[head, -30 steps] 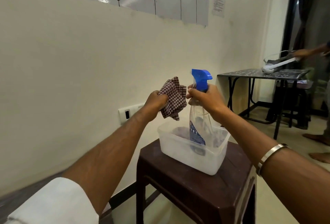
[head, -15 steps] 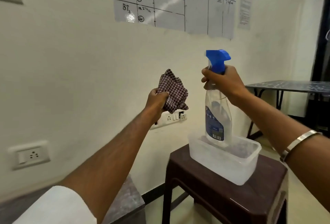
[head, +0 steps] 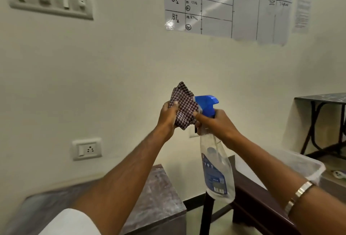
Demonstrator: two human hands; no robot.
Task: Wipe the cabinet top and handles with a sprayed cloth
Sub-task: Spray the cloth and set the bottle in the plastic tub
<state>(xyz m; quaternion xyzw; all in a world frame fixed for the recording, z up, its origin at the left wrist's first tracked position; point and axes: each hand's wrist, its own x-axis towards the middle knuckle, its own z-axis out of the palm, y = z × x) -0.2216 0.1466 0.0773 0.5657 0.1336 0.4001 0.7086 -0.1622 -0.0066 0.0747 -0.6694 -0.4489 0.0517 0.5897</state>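
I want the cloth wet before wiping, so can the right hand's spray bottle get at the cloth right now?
Probably yes: the right hand holds the spray bottle, its blue nozzle right beside the cloth in the left hand, nothing between.

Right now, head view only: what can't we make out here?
- Nozzle tip of the spray bottle: hidden behind the cloth, so no spray is visible.
- Cabinet: motion-blurred, covered by the left arm and cut by the bottom edge; handles not visible.
- Tub: mostly behind the right arm.
- Whiteboard: writing too small, cut by the top edge.
- Bottle label: blurred.
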